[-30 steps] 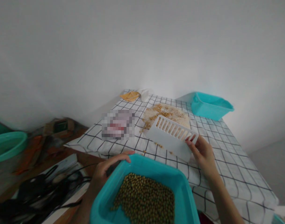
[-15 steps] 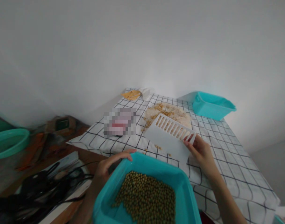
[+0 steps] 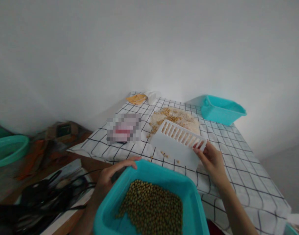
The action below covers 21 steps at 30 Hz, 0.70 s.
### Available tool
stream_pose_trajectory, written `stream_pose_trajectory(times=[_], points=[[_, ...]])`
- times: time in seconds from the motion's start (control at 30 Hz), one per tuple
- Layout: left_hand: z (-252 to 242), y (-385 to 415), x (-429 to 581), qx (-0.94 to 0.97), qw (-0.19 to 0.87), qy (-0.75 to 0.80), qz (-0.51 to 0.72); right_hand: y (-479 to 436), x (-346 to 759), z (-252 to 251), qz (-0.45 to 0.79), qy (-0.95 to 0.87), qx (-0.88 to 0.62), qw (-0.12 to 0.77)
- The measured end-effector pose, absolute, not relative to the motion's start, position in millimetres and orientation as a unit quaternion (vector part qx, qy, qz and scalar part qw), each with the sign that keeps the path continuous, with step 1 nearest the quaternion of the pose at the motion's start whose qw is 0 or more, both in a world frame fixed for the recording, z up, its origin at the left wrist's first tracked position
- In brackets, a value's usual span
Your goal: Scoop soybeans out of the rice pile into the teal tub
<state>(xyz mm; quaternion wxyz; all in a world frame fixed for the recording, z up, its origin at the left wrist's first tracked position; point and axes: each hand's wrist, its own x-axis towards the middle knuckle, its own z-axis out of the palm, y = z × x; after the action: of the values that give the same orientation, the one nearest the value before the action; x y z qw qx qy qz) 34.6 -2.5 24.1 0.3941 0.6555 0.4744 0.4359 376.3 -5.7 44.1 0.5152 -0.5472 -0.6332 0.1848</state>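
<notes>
My left hand (image 3: 112,174) grips the far left rim of a turquoise tub (image 3: 188,202) that holds several green beans (image 3: 151,209), close in front of me. With my right hand (image 3: 211,160) I hold a white slotted plastic scoop (image 3: 177,143) by its right end, tilted over the checked cloth. Behind the scoop lies a pile of pale grains and yellow beans (image 3: 174,119). A few loose beans lie on the cloth under the scoop.
The table wears a black-and-white checked cloth (image 3: 237,156) against a white wall. A second turquoise tub (image 3: 221,111) sits at the far right, a yellow cloth (image 3: 137,98) at the far edge. Left: a green basin (image 3: 8,150), dark cables (image 3: 41,199), clutter.
The view has shifted slightly. The scoop and my right hand stay in nearly the same place; my left hand keeps its grip on the tub rim.
</notes>
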Motion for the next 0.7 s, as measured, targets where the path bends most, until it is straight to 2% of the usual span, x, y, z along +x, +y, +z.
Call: stream_pose_trajectory(times=[0.23,0.7], points=[[26.1,-1.2,31.6,0.635,0.435,0.465,0.437,-6.3,378.3,44.2,0.17,-0.643,-0.545,0.51],[23.0,-2.3,32.5,0.625,0.436,0.465,0.45,-6.2,376.1,45.2,0.184,-0.651,-0.539,0.502]])
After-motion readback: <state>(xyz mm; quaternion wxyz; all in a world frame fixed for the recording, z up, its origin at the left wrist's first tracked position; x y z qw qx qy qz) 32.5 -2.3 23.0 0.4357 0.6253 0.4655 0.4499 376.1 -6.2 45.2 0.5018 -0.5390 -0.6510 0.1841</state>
